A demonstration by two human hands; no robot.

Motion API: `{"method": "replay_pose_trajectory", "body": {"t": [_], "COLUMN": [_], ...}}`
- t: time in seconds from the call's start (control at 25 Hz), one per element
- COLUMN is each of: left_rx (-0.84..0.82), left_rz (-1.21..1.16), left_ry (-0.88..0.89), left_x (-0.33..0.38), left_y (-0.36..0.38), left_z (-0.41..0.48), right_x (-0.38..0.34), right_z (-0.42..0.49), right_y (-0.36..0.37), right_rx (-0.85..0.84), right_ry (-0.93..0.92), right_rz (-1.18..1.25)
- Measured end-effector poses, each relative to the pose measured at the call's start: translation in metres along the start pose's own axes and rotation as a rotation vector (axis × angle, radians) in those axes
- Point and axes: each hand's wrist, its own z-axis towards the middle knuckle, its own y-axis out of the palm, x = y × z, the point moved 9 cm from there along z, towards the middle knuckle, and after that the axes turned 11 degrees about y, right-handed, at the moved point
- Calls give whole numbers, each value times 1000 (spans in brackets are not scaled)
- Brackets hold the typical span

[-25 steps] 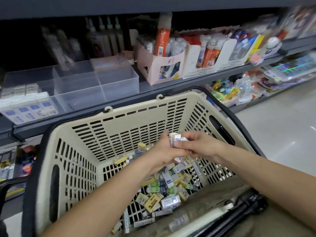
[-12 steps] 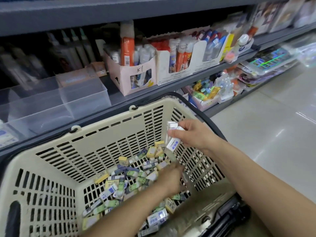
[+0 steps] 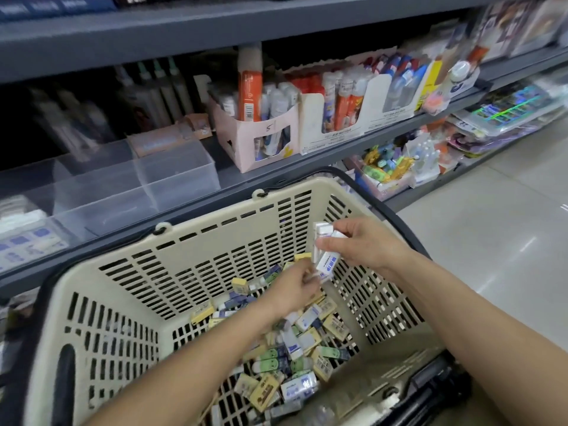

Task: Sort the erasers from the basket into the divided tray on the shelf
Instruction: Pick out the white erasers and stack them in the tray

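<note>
R hand (image 3: 365,247) is gripping a small stack of white rectangular erasers w/ blue-printed sleeves (image 3: 325,252), thumb and fingers clamped round them, long axes running roughly up-down and tilting toward the L hand. L hand (image 3: 292,289) is sitting just below and to the left of that stack, fingers curled and pinching what looks like another white eraser, almost touching the stack's lower end; can't tell the exact grip.

Below both hands, the loose pile of mixed yellow, green and white sleeved erasers (image 3: 295,358) is lying on the floor of the beige slotted plastic basket (image 3: 184,272).

The clear plastic divided tray (image 3: 172,176) on the grey shelf is lying up and well to the left of both hands, beyond the basket's far rim. L hand is nearer it, but the R is carrying the stack, so the R would be reaching across, imo.
</note>
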Motion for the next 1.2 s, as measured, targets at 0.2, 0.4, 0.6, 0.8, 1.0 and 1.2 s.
{"method": "replay_pose_trajectory", "body": {"t": [0.2,0.4,0.6,0.8,1.0,1.2], "left_rx": [69,153,305,373,427,477], "left_rz": [-184,-696,-1035,-1095,-1142,-1257], "left_ry": [-111,-177,-142,-69,-24,-10], "left_x": [2,15,16,1,-10,-12], "left_y": [-79,-103,-136,-185,-225,-249], "left_z": [-53,-101,-133,-160,-182,-196], "right_x": [-15,-36,-75,-130,-175,-199], "right_z": [-12,-24,-31,-32,-25,-21], "right_y": [29,88,135,176,198,226], "right_rx": [-114,-297,-345,-311,-221,-347], "right_ry": [-80,-101,-148,-277,-348,-334], "right_rz": [-113,-111,-15,-41,25,55]}}
